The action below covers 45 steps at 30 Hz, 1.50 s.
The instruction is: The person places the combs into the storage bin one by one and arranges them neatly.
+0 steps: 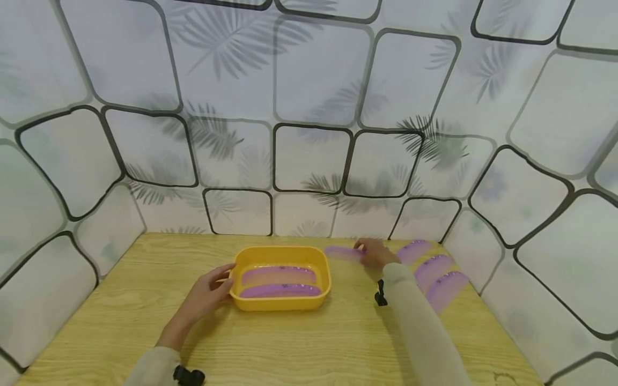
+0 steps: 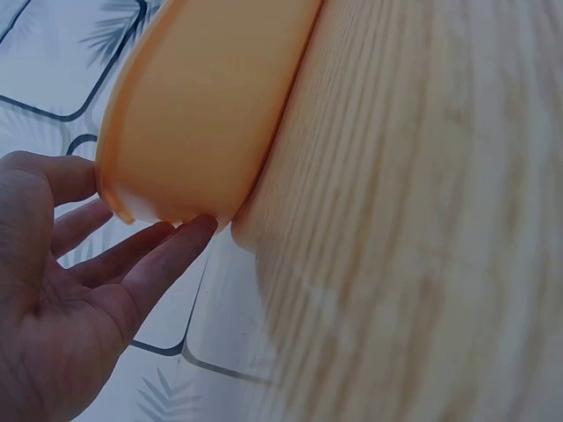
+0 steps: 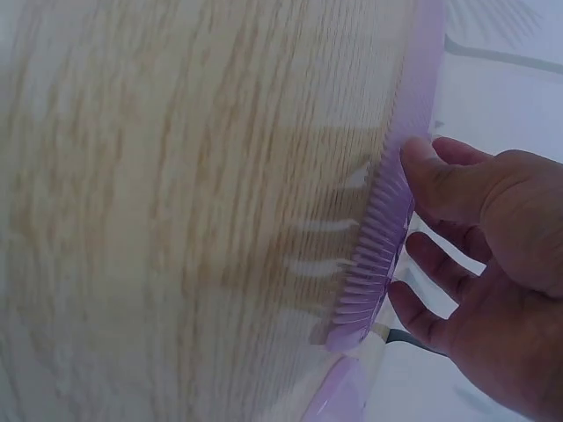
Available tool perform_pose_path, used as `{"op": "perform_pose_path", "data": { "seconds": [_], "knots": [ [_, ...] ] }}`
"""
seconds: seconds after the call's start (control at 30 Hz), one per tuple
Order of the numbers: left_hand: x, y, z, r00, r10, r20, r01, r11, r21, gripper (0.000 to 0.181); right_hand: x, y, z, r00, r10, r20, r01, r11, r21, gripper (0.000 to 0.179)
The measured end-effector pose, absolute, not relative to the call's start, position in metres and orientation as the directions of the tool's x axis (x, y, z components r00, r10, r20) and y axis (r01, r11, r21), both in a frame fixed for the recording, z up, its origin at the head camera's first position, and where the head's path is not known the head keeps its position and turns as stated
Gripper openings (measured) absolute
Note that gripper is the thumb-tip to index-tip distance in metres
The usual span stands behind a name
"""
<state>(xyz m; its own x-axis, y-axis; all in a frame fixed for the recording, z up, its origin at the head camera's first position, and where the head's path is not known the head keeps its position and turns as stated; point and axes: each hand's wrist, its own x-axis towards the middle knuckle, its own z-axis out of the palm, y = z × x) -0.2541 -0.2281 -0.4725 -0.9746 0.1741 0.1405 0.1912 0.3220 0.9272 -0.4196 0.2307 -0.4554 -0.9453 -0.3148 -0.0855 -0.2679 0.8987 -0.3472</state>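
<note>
A yellow plastic basin [image 1: 280, 304] stands on the table with two purple combs [image 1: 280, 290] lying inside. My left hand [image 1: 212, 289] is at its left end, with the fingertips [image 2: 204, 227] against the outer wall and another digit at the rim. Beyond the basin's right side, my right hand [image 1: 374, 253] pinches a purple comb [image 1: 340, 252] along its length. In the right wrist view the thumb lies over this comb [image 3: 374, 251] while other fingers sit along its far edge. Its teeth face the tabletop.
Three more purple combs [image 1: 433, 269] lie in a slanted row at the table's right side, beyond my right forearm. A patterned wall covering [image 1: 314, 161] rises behind the wooden table [image 1: 299, 348] and along both sides.
</note>
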Motion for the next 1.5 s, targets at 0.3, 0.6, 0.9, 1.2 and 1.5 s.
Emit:
{"op": "perform_pose_path", "data": {
  "seconds": [0.3, 0.6, 0.9, 1.2, 1.5],
  "knots": [
    [-0.254, -0.228, -0.472, -0.972, 0.184, 0.148, 0.202, 0.322, 0.925, 0.052, -0.414, 0.235, -0.455, -0.941, -0.330, -0.078, -0.262, 0.853, -0.451, 0.042],
    [-0.253, -0.229, -0.472, -0.973, 0.176, 0.146, 0.197, 0.324, 0.925, 0.052, -0.411, 0.239, -0.462, -0.937, -0.350, -0.005, -0.292, 0.789, -0.540, 0.040],
    [-0.254, -0.228, -0.472, -0.975, 0.173, 0.138, 0.191, 0.345, 0.919, 0.052, -0.406, 0.238, -0.463, -0.944, -0.329, 0.036, -0.282, 0.743, -0.607, 0.043],
    [-0.253, -0.228, -0.472, -0.970, 0.188, 0.155, 0.211, 0.328, 0.921, 0.052, -0.402, 0.244, -0.464, -0.938, -0.342, 0.055, -0.304, 0.738, -0.602, 0.042],
    [-0.254, -0.229, -0.473, -0.968, 0.199, 0.155, 0.214, 0.320, 0.923, 0.053, -0.401, 0.253, -0.463, -0.922, -0.377, 0.083, -0.345, 0.710, -0.614, 0.040]
  ]
}}
